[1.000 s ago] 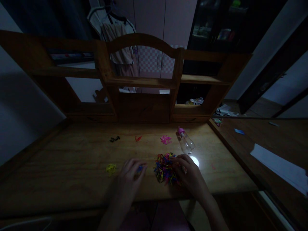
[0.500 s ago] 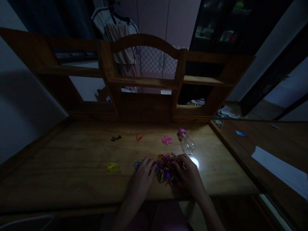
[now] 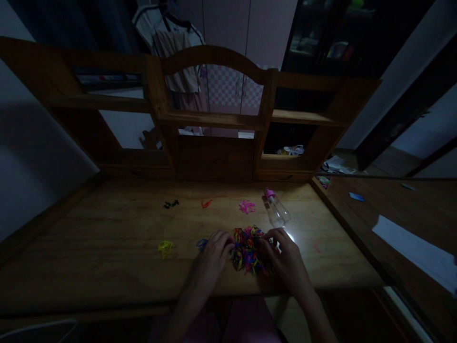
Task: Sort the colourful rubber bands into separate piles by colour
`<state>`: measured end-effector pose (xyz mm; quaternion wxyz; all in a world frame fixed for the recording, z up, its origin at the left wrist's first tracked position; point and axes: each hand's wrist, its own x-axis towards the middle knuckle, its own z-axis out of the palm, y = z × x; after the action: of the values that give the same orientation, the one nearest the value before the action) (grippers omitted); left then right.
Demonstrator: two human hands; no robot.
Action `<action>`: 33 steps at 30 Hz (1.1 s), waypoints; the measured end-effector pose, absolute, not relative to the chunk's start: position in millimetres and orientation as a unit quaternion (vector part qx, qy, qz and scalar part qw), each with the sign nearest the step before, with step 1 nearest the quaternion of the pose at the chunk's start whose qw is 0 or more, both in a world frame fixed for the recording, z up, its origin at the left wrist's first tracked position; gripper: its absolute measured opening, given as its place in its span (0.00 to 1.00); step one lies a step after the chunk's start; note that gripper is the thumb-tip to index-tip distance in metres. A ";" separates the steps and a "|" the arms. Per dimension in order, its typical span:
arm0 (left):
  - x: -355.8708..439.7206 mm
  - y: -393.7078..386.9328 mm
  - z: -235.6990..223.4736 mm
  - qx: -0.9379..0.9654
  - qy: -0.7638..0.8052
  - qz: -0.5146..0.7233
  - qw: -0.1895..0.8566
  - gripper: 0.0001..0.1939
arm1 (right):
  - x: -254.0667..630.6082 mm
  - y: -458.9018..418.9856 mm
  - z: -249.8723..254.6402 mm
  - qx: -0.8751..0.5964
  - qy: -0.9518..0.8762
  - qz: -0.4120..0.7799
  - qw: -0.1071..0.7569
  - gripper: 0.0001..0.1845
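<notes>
Bands (image 3: 247, 251) heaped between the left hand (image 3: 214, 248) and right hand (image 3: 286, 252) look light, soft and stretchy, best pinched singly at loose edges; whether either grips any, I cannot tell.

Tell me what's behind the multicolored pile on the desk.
Behind the multicolored pile lie a pink bunch and, farther right, a clear pink-capped bottle. The desk surface under the pile is hidden.
</notes>
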<state>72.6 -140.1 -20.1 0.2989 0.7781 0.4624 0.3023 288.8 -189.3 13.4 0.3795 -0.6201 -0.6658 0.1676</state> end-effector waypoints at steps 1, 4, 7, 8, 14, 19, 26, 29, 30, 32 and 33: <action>72.4 -139.5 -21.0 0.779 0.460 0.304 0.299 0.07 | 289.6 -190.0 14.1 -0.620 -0.666 0.168 0.379 0.03; 72.9 -137.9 -23.4 0.788 0.447 0.307 0.292 0.11 | 291.2 -191.6 15.5 -0.622 -0.666 0.165 0.377 0.03; 74.2 -137.4 -23.3 0.802 0.442 0.291 0.276 0.14 | 291.7 -193.0 15.4 -0.625 -0.664 0.163 0.377 0.03; 74.7 -137.4 -22.9 0.805 0.442 0.286 0.273 0.14 | 291.8 -193.5 15.3 -0.626 -0.662 0.164 0.378 0.03; 74.7 -137.2 -21.3 0.812 0.437 0.278 0.270 0.08 | 293.4 -198.6 16.1 -0.634 -0.649 0.169 0.385 0.05; 73.3 -137.0 -21.2 0.816 0.432 0.274 0.269 0.07 | 296.0 -202.2 17.5 -0.635 -0.639 0.169 0.400 0.07; 73.5 -139.1 -15.2 0.790 0.450 0.310 0.278 0.06 | 297.8 -204.5 20.1 -0.639 -0.627 0.152 0.419 0.09; 73.4 -139.7 -12.3 0.774 0.462 0.322 0.288 0.06 | 297.5 -205.6 20.3 -0.637 -0.621 0.162 0.427 0.10; 73.4 -139.8 -11.7 0.767 0.467 0.326 0.296 0.06 | 297.4 -205.8 20.2 -0.636 -0.620 0.164 0.429 0.10; 73.4 -139.5 -11.0 0.747 0.478 0.336 0.317 0.06 | 297.3 -206.1 20.1 -0.633 -0.620 0.166 0.432 0.10; 73.5 -139.1 -11.0 0.735 0.485 0.340 0.330 0.07 | 297.3 -206.2 20.1 -0.633 -0.620 0.167 0.433 0.10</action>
<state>73.5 -139.1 -11.0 0.3299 0.7353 0.4845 0.3402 297.3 -206.2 20.1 0.4326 -0.6329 -0.6199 0.1673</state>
